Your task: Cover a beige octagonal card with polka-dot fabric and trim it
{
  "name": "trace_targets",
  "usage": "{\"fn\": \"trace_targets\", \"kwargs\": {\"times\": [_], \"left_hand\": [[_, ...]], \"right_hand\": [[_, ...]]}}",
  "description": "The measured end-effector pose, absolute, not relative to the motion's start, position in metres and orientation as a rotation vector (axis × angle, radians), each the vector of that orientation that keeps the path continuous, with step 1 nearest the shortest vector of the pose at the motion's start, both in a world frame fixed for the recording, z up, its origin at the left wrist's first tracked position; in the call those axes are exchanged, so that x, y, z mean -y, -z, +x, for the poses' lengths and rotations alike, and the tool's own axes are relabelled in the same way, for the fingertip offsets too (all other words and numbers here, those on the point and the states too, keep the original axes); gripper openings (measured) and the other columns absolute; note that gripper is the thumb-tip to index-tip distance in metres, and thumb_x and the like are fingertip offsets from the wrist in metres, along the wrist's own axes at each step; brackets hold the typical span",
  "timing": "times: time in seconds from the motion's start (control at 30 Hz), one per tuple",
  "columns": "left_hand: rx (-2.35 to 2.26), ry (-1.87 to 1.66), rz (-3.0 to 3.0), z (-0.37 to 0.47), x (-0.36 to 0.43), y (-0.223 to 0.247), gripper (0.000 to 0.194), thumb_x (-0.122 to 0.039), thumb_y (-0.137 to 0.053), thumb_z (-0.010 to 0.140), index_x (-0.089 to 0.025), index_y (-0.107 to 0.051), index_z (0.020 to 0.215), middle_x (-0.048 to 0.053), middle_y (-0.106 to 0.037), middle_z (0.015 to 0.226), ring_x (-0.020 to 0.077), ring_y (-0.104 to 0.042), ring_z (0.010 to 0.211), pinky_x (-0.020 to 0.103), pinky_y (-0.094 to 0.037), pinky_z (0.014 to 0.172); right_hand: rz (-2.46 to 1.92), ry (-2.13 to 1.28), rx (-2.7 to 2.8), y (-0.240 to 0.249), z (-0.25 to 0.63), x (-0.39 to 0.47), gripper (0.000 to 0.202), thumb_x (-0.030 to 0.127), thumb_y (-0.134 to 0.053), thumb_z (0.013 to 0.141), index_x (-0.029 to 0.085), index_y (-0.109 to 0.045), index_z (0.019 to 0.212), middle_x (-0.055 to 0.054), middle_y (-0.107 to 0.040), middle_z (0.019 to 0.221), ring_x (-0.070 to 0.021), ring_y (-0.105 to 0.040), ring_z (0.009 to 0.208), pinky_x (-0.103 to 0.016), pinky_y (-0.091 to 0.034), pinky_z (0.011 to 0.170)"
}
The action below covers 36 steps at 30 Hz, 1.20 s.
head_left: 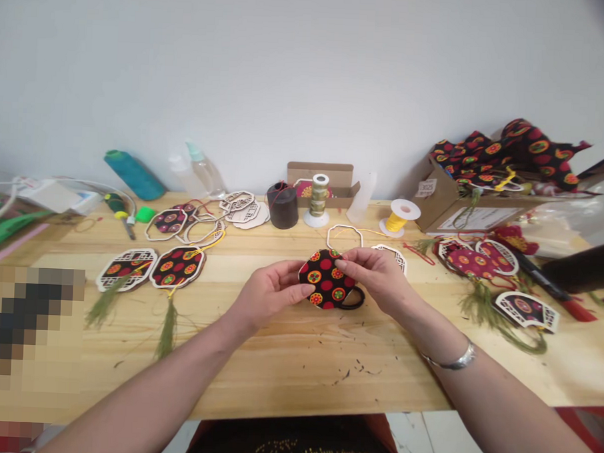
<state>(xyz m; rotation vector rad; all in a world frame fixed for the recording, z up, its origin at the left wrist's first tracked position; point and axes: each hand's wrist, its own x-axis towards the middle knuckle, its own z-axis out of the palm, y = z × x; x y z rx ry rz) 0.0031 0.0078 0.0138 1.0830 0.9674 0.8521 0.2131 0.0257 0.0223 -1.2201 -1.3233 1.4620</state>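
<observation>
Between my two hands is a black fabric-covered piece [325, 281] with red dots and orange flower circles, its face turned up toward me. My left hand [279, 289] pinches its left edge, thumb on top. The thumb and fingers of my right hand [373, 273] grip its upper right edge. Below its right side a dark ring [355, 299] partly shows. Just behind the piece lies a pale octagonal frame [345, 236]; a lattice-cut white piece [391, 257] is partly hidden behind my right hand.
Tasselled ornaments [177, 268] and wooden cutouts lie to the left. At the back stand a black spool [283, 205], a gold thread spool [319, 200], a yellow spool [400, 217] and bottles. A cardboard box [463, 207] with patterned cloth, more ornaments and a dark cylinder occupy the right.
</observation>
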Motion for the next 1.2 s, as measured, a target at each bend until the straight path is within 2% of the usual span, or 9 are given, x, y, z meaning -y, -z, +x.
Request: {"fn": "trace_targets", "kwargs": {"times": [0.1, 0.27, 0.37, 0.6, 0.87, 0.93, 1.07, 1.2], "left_hand": [[-0.922, -0.810, 1.067, 0.005, -0.008, -0.013, 0.049, -0.024, -0.082, 0.066, -0.018, -0.066, 0.113, 0.007, -0.075, 0.109, 0.0205, -0.071, 0.095, 0.036, -0.055, 0.086], [-0.897, -0.788, 1.018, 0.005, -0.007, -0.007, 0.042, -0.021, -0.081, 0.069, -0.019, -0.068, 0.110, 0.005, -0.076, 0.104, 0.0166, -0.071, 0.090, 0.032, -0.056, 0.085], [-0.853, -0.805, 0.955, 0.005, -0.006, -0.004, 0.041, -0.019, -0.080, 0.070, -0.017, -0.068, 0.110, 0.007, -0.076, 0.105, 0.0181, -0.071, 0.092, 0.035, -0.056, 0.087], [-0.832, -0.829, 0.904, 0.007, -0.007, -0.007, 0.035, -0.020, -0.077, 0.072, -0.016, -0.070, 0.106, 0.009, -0.077, 0.100, 0.0200, -0.072, 0.089, 0.037, -0.058, 0.082], [-0.819, -0.833, 0.935, 0.004, -0.008, -0.005, 0.034, -0.019, -0.075, 0.075, -0.018, -0.070, 0.109, 0.007, -0.077, 0.100, 0.0179, -0.072, 0.087, 0.036, -0.058, 0.083], [-0.821, -0.829, 0.948, 0.003, -0.008, -0.004, 0.036, -0.020, -0.075, 0.076, -0.018, -0.070, 0.111, 0.007, -0.077, 0.101, 0.0178, -0.072, 0.088, 0.035, -0.057, 0.085], [-0.840, -0.827, 0.995, 0.001, -0.009, -0.002, 0.039, -0.022, -0.075, 0.076, -0.018, -0.069, 0.114, 0.007, -0.077, 0.101, 0.0179, -0.071, 0.091, 0.034, -0.055, 0.087], [-0.866, -0.864, 1.008, 0.000, -0.009, -0.002, 0.037, -0.022, -0.077, 0.074, -0.018, -0.071, 0.110, 0.006, -0.077, 0.099, 0.0168, -0.070, 0.090, 0.031, -0.055, 0.084]], "right_hand": [[-1.213, -1.446, 1.323, -0.021, 0.213, -0.025, 0.027, 0.043, -0.073, 0.069, 0.017, -0.066, 0.070, 0.001, -0.061, 0.062, -0.0093, -0.049, 0.056, -0.024, -0.039, 0.053], [-1.198, -1.458, 1.298, -0.021, 0.212, -0.025, 0.028, 0.043, -0.075, 0.069, 0.017, -0.065, 0.070, 0.002, -0.060, 0.061, -0.0089, -0.048, 0.055, -0.024, -0.039, 0.053], [-1.197, -1.450, 1.302, -0.020, 0.212, -0.025, 0.029, 0.044, -0.075, 0.069, 0.017, -0.066, 0.071, 0.002, -0.061, 0.061, -0.0091, -0.049, 0.055, -0.024, -0.040, 0.053], [-1.166, -1.475, 1.294, -0.016, 0.212, -0.025, 0.032, 0.047, -0.076, 0.069, 0.017, -0.067, 0.072, 0.002, -0.061, 0.063, -0.0085, -0.049, 0.055, -0.023, -0.040, 0.053], [-1.201, -1.432, 1.259, -0.016, 0.214, -0.026, 0.050, 0.066, -0.064, 0.074, 0.017, -0.068, 0.070, 0.000, -0.059, 0.064, -0.0098, -0.049, 0.055, -0.025, -0.042, 0.052], [-1.180, -1.438, 1.274, -0.017, 0.216, -0.026, 0.047, 0.063, -0.065, 0.075, 0.017, -0.068, 0.071, 0.000, -0.059, 0.064, -0.0096, -0.048, 0.056, -0.024, -0.041, 0.052], [-1.116, -1.546, 1.342, -0.021, 0.216, -0.023, 0.032, 0.048, -0.075, 0.073, 0.016, -0.067, 0.074, 0.002, -0.061, 0.065, -0.0086, -0.050, 0.057, -0.023, -0.041, 0.054], [-1.195, -1.573, 1.335, -0.022, 0.214, -0.022, 0.032, 0.044, -0.077, 0.069, 0.015, -0.064, 0.076, 0.001, -0.063, 0.065, -0.0090, -0.053, 0.056, -0.023, -0.042, 0.053]]}}
